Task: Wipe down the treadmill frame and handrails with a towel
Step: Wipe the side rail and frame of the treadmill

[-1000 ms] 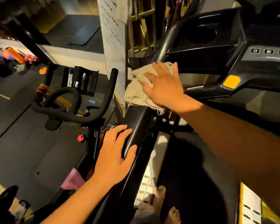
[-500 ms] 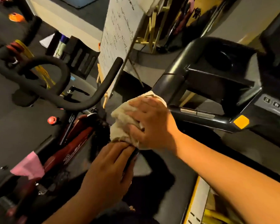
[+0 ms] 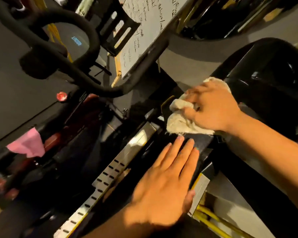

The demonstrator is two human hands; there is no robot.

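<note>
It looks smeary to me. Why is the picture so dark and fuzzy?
Head view: dim light leaves the treadmill frame nearly black; motion blur smears the left hand and the towel; glare whitens the silver side rail; the wide lens bends edges.

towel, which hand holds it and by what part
The right hand grips the towel by its bunched middle; the left hand lies flat on the frame, holding nothing.

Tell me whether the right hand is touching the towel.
Touching. The head view shows the right hand pressed over the bunched towel, its fingers curled into the cloth.
</note>
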